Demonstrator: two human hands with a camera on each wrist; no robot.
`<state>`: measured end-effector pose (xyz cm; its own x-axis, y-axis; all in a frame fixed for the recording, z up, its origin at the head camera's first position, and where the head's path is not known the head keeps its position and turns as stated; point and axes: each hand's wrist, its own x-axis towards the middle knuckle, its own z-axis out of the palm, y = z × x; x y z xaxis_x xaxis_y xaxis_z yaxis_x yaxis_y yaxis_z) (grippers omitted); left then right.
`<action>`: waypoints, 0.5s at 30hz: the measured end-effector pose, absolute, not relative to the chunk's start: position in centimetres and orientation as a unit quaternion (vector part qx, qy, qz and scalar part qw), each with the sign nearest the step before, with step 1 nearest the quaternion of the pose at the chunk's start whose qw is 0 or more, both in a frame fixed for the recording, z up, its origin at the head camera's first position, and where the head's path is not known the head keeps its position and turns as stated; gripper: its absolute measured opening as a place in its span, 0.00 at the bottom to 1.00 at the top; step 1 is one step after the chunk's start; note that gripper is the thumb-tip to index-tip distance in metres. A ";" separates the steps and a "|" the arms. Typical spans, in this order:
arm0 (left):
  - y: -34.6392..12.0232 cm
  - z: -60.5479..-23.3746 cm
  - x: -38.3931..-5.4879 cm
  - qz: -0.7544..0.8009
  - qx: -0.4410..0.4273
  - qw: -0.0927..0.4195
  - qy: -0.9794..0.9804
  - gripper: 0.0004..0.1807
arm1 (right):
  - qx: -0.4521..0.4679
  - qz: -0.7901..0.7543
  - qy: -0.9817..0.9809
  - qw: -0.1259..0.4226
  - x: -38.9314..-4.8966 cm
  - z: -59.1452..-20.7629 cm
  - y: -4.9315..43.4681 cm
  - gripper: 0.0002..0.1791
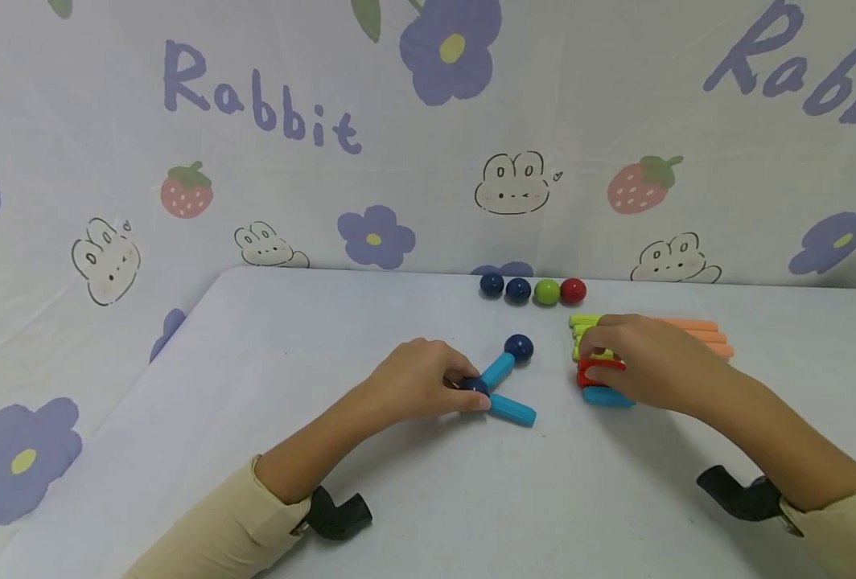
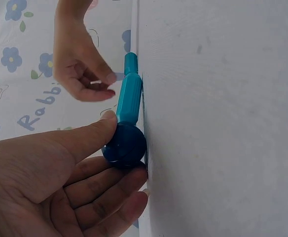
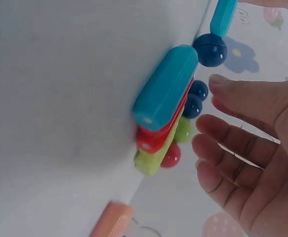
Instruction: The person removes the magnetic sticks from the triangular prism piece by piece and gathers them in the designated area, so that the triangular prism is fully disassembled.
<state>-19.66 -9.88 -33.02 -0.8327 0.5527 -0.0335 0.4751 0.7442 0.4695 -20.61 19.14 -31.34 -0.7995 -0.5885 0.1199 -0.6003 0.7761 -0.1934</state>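
My left hand [image 1: 417, 382] pinches a dark blue ball [image 2: 125, 145] between thumb and fingers. Two light blue ribbed sticks spread from that ball in a V: one stick [image 1: 499, 370] leads to a second dark blue ball [image 1: 518, 347], while the other stick [image 1: 512, 410] has a free end. Over a group of short sticks hovers my right hand [image 1: 641, 362], its fingers loosely bent and parted with nothing between them in the right wrist view. Nearest to it lie a red stick [image 3: 149, 139], a light blue stick [image 3: 167, 89] and yellow-green sticks [image 1: 583, 322].
Orange sticks [image 1: 692, 325] lie beyond the right hand, partly hidden by it. Along the back edge of the white table [image 1: 370, 322] stand two dark blue balls [image 1: 491, 285], a green ball [image 1: 547, 292] and a red ball [image 1: 573, 291]. A patterned cloth [image 1: 276, 185] hangs behind.
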 end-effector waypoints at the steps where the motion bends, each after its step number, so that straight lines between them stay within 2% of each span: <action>1: -9.9 -33.0 -19.7 0.228 0.277 0.086 0.930 0.16 | 0.317 0.114 -0.941 0.024 -20.8 -31.2 18.8 0.12; 5: -9.9 -33.0 -19.7 0.228 0.275 0.087 0.930 0.16 | 0.324 0.108 -0.940 0.009 -21.7 -31.0 17.1 0.13; 11: -9.9 -33.0 -19.8 0.228 0.276 0.088 0.930 0.16 | 0.334 0.105 -0.937 -0.012 -22.8 -31.2 14.7 0.21; 15: -9.9 -33.0 -19.8 0.228 0.280 0.088 0.928 0.15 | 0.351 0.106 -0.930 -0.015 -23.5 -31.7 13.7 0.21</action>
